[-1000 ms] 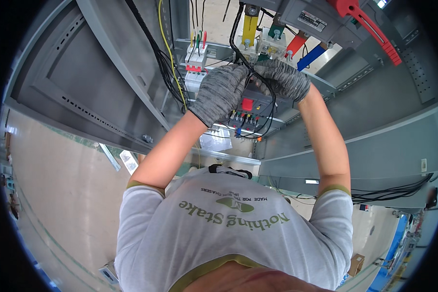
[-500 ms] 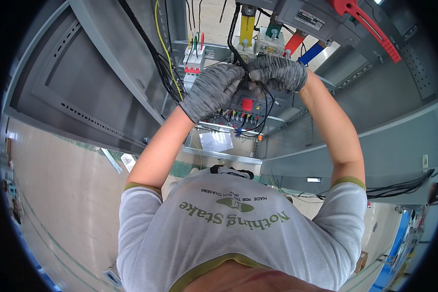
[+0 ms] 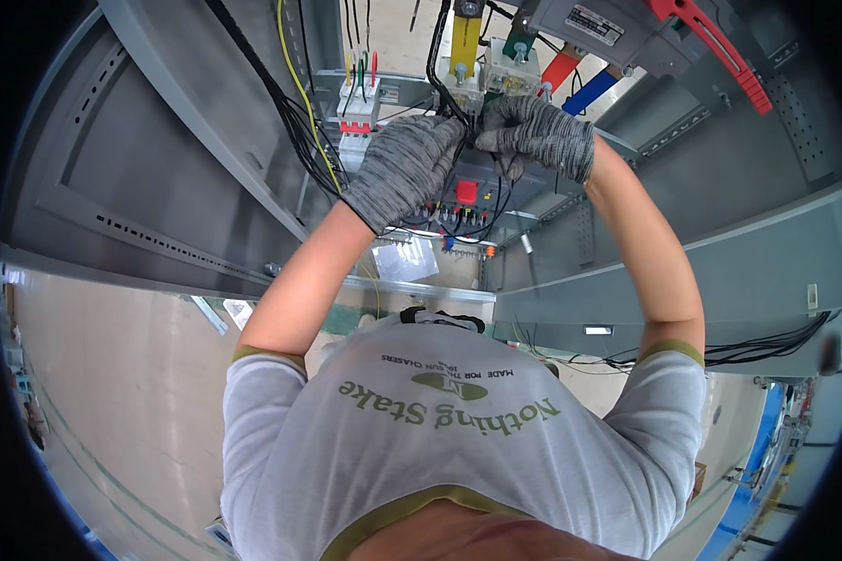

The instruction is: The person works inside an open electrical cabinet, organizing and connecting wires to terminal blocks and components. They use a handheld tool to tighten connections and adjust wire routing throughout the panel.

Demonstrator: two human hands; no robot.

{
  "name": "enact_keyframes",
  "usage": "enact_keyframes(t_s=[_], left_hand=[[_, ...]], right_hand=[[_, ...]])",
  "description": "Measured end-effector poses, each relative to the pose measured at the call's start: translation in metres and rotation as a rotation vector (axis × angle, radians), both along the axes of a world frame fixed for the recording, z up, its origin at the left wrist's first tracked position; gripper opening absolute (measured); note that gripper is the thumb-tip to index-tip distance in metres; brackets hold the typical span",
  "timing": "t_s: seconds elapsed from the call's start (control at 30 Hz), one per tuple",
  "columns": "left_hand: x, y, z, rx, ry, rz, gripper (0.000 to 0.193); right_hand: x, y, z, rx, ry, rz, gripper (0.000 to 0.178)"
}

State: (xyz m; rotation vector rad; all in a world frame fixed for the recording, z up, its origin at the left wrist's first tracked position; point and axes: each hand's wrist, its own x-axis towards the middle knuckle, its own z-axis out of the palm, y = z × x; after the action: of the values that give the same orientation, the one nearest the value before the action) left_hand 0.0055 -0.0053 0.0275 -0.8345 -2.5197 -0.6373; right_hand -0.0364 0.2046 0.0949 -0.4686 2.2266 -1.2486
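A black wire bundle (image 3: pixel 434 64) runs down between the coloured bars and reaches both my hands. My left hand (image 3: pixel 408 166), in a grey knitted glove, is closed on the bundle from the left. From the other side my right hand (image 3: pixel 539 136), gloved alike, pinches the same bundle, its fingertips nearly meeting the left ones. Loose black wires hang below the hands, in front of a dark grey device with a red button (image 3: pixel 466 192). The exact spot between the fingertips is partly hidden.
Yellow (image 3: pixel 465 47), green, red and blue (image 3: pixel 590 92) bars stand behind my hands. A grey switch with a red handle (image 3: pixel 720 58) is at upper right. White breakers (image 3: pixel 356 114) and a yellow wire (image 3: pixel 301 84) lie left. Grey cabinet walls (image 3: pixel 758 238) enclose both sides.
The cabinet has shifted slightly left in view. My right hand's fingers have moved, with the lower ones now curled beneath; the loose wire loop below hangs closer in. Both hands keep to the bundle.
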Motion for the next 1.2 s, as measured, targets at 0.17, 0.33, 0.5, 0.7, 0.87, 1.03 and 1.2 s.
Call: enact_keyframes(t_s=[0.17, 0.33, 0.5, 0.7, 0.87, 1.03, 1.2], left_hand=[[-0.005, -0.001, -0.003, 0.006, -0.018, -0.010, 0.029], [-0.011, -0.005, -0.010, 0.040, 0.105, -0.086, 0.028], [-0.010, -0.006, 0.000, -0.003, 0.088, -0.115, 0.029], [-0.008, -0.006, 0.002, -0.031, 0.106, -0.130, 0.029], [-0.006, -0.004, 0.007, -0.065, 0.069, -0.086, 0.029], [0.005, 0.007, 0.020, -0.188, -0.022, 0.089, 0.029], [0.008, 0.009, 0.043, -0.222, -0.144, 0.134, 0.034]], right_hand=[[0.004, 0.005, -0.021, -0.257, -0.153, -0.148, 0.024], [-0.001, 0.016, -0.023, -0.136, -0.135, -0.093, 0.025], [0.012, 0.003, -0.033, -0.338, -0.067, -0.153, 0.026], [-0.002, 0.014, -0.043, -0.390, -0.193, -0.132, 0.026], [0.008, 0.008, -0.028, -0.247, -0.053, -0.090, 0.023], [0.008, -0.001, -0.032, 0.090, 0.533, -0.021, 0.022], [0.030, -0.011, -0.028, 0.353, 0.932, -0.101, 0.026]])
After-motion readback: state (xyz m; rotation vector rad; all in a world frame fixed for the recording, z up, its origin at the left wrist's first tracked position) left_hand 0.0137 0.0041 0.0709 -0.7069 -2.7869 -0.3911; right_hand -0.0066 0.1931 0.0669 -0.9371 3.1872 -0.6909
